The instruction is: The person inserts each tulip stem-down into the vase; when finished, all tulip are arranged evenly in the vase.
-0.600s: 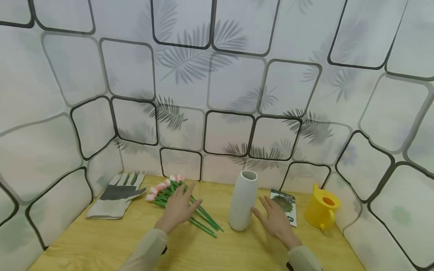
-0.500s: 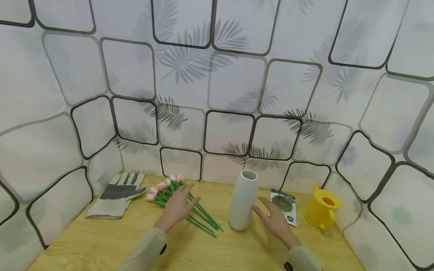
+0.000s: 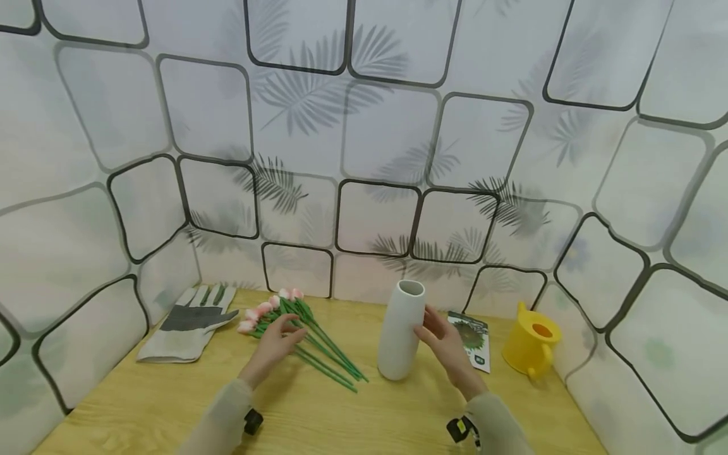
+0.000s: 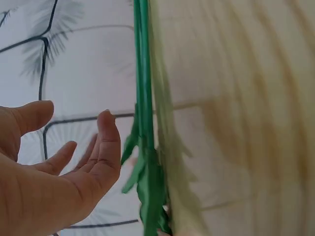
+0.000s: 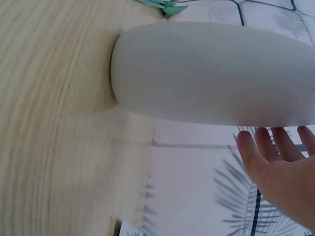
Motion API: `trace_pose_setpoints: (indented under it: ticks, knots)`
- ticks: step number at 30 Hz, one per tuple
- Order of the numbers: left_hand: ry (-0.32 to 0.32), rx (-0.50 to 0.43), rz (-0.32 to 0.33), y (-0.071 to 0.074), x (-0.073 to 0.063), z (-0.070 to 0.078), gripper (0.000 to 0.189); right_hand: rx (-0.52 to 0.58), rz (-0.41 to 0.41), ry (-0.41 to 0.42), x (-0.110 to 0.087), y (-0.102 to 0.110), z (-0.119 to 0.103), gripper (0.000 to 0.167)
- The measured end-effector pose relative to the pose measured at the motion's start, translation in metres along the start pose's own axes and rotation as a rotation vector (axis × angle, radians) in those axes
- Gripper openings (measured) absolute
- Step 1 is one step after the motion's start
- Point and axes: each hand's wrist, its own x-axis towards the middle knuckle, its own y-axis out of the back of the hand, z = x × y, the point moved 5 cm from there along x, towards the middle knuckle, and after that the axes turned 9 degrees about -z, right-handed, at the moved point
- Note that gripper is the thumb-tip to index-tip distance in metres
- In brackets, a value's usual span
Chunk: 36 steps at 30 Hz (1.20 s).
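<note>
My left hand (image 3: 276,345) hovers over the bunch of pink tulips (image 3: 335,359), its fingers bent and spread. In the left wrist view, the green stems (image 4: 143,73) run past the fingertips, and nothing lies between thumb and fingers. A tall white vase (image 3: 398,335) stands upright on the table, to the right of the stem ends. Beside its right side is my right hand (image 3: 447,344), thumb toward the front and fingers partly behind it. In the right wrist view, the fingertips are right at the wall of the vase (image 5: 206,73), not wrapped round it.
A grey-and-white glove (image 3: 184,325) lies at the left of the wooden table (image 3: 352,423). Behind the right hand is a seed packet (image 3: 474,344), with a yellow watering can (image 3: 529,344) further right. A patterned cloth wall (image 3: 375,215) encloses the back and sides.
My left hand has drawn back toward me and left, its fingers bending more. My right hand has moved up along the vase, fingers now partly behind it. The head view has shifted slightly.
</note>
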Motion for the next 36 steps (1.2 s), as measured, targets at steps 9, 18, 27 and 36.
trace_pose_setpoints:
  ticks: [9,18,27,36]
  knots:
    - [0.077,-0.111,-0.106,0.015,-0.007,-0.021,0.045,0.039,0.023,0.062,0.011,-0.01,-0.005,0.072]
    - [0.142,-0.043,-0.134,0.024,0.001,-0.024,0.038,0.032,0.024,0.072,0.02,-0.008,-0.014,0.077]
    - [0.222,-0.138,-0.181,0.023,0.006,-0.033,0.044,0.043,0.041,0.068,0.02,-0.008,-0.007,0.076]
    - [0.27,-0.047,-0.176,0.02,0.003,-0.033,0.045,0.037,0.034,0.072,0.018,-0.013,-0.002,0.07]
